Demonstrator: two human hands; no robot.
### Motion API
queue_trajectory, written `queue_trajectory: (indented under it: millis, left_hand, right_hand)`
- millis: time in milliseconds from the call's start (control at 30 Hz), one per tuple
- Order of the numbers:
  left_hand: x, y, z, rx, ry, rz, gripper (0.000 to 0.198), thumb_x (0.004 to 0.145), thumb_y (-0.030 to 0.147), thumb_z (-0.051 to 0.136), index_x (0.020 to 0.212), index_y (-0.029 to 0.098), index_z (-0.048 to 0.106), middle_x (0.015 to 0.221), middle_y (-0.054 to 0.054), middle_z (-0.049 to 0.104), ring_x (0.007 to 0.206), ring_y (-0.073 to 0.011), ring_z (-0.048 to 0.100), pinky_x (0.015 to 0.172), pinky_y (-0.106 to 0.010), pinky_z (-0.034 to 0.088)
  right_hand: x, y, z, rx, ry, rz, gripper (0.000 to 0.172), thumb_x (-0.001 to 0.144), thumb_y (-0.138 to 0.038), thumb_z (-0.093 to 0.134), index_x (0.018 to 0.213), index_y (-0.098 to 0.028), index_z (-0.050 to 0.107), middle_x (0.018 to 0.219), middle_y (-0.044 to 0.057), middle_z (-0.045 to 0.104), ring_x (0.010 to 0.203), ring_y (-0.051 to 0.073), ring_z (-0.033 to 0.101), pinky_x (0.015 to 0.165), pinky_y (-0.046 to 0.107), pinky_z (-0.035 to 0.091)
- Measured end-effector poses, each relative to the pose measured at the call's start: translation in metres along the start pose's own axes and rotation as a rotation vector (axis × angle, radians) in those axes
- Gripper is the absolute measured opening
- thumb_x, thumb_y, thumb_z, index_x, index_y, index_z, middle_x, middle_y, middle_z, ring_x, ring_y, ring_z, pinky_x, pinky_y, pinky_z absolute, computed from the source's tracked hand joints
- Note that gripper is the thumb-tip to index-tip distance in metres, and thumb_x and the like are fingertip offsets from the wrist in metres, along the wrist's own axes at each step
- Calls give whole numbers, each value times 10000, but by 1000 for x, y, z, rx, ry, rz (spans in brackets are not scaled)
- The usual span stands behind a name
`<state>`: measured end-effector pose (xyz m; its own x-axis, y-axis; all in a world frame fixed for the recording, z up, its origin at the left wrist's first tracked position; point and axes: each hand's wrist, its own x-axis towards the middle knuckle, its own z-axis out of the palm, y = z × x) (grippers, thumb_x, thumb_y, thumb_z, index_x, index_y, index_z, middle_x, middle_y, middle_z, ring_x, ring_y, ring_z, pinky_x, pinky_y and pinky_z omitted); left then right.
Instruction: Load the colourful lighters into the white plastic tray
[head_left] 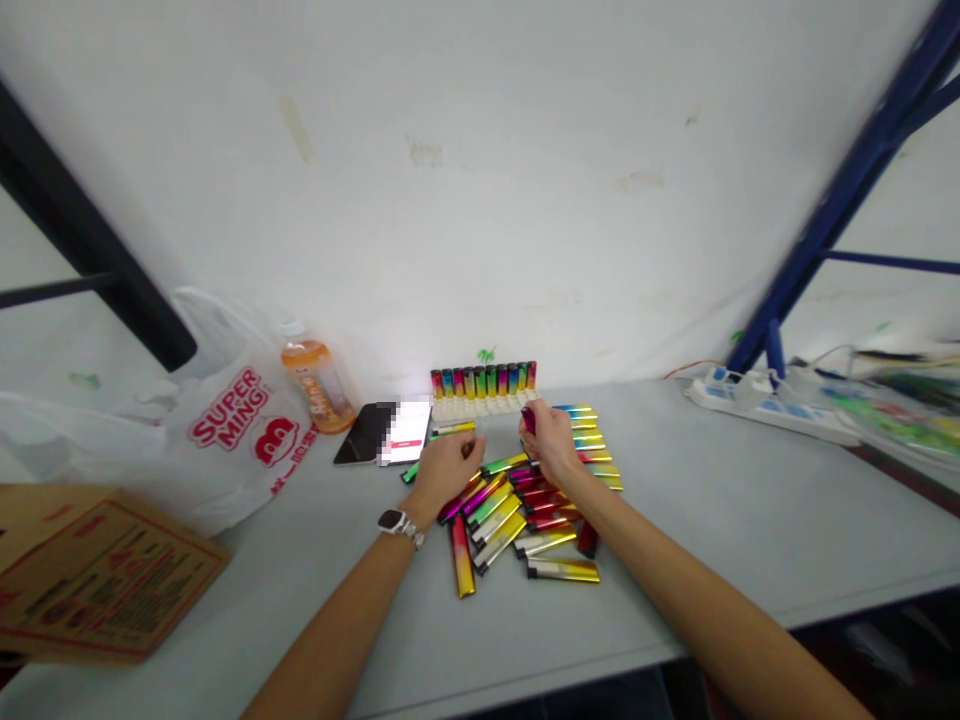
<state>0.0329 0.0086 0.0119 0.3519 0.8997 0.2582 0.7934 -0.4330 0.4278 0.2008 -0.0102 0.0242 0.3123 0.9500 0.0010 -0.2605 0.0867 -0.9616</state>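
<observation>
My right hand (pixel 550 440) is closed around a lighter (pixel 529 420), whose dark red end shows above the fingers. It is held just in front of a white rack (pixel 480 407), where a row of colourful lighters (pixel 491 381) stands upright. My left hand (pixel 448 468) hovers over or rests on the left side of the pile, fingers curled; what they hold, if anything, is hidden. Loose metallic lighters (pixel 499 540) in yellow, red, green and purple lie between and below both hands. More lighters (pixel 589 440) lie side by side just right of my right hand.
Left of the rack lies a tablet (pixel 367 434), with an orange drink bottle (pixel 319 385) behind it. A white plastic bag (pixel 225 440) and a cardboard box (pixel 105 575) occupy the table's left side. A white power strip (pixel 772 405) lies at the back right, near a blue metal post (pixel 832 200).
</observation>
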Motion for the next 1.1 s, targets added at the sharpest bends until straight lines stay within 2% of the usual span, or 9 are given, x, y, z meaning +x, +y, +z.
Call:
queue_trajectory:
  millis: [167, 300, 467, 567, 667, 867, 967, 1100]
  left_hand:
    - [1, -1, 1, 0, -5, -7, 477, 944, 481, 388, 668, 189, 646, 625, -25, 641, 591, -146, 533, 564, -264, 231]
    - [0, 0, 0, -8, -11, -3, 477, 947, 475, 386, 669, 185, 644, 634, -25, 645, 594, -142, 531, 571, -262, 241]
    - [0, 1, -2, -12, -14, 5, 479, 950, 471, 380, 668, 182, 636, 631, -27, 638, 585, -138, 525, 570, -262, 241]
    - [0, 1, -2, -12, -9, 7, 475, 949, 475, 381, 662, 182, 621, 631, -27, 639, 575, -136, 519, 570, -262, 238]
    - [0, 0, -1, -12, -1, 9, 465, 949, 467, 387, 660, 182, 613, 636, -28, 643, 574, -135, 515, 571, -263, 235]
    - [1, 0, -1, -5, -2, 5, 464, 949, 472, 389, 665, 185, 619, 636, -23, 640, 588, -138, 514, 575, -264, 235]
    - [1, 1, -1, -2, -3, 6, 452, 947, 458, 396, 662, 186, 618, 629, -18, 631, 588, -137, 514, 575, -264, 232]
    - [0, 2, -2, 6, -11, 4, 447, 949, 447, 395, 662, 187, 618, 630, -15, 629, 589, -137, 516, 572, -263, 227]
  right_hand:
    - [-1, -1, 0, -4, 8, 14, 330, 795, -414, 474, 523, -229, 459, 340, -71, 288, 303, 77, 212, 333, 229, 122]
    - [-2, -1, 0, 6, -8, 19, 405, 824, -504, 481, 531, -225, 471, 364, -73, 272, 334, 78, 214, 355, 231, 138]
    - [-6, -7, 0, 80, -115, 0, 448, 778, -624, 585, 715, -181, 595, 527, -50, 405, 447, 77, 321, 383, 196, 192]
    - [-9, -10, 0, 52, -193, -7, 430, 731, -614, 672, 763, -204, 544, 589, -58, 437, 474, 74, 354, 384, 181, 147]
    - [-10, -5, -1, -72, -236, -109, 443, 744, -609, 671, 720, -213, 475, 579, -60, 473, 449, 76, 373, 392, 203, 189]
    - [-11, 3, -5, -476, -37, -455, 474, 844, -554, 580, 575, -208, 400, 508, -57, 339, 512, 103, 342, 513, 255, 272]
    - [-10, 3, -6, -582, -16, -474, 471, 879, -521, 523, 542, -202, 443, 501, -42, 359, 525, 119, 370, 539, 272, 279]
    - [-8, 5, -7, -603, -3, -498, 376, 882, -416, 492, 569, -208, 466, 503, -40, 399, 521, 127, 394, 541, 275, 274]
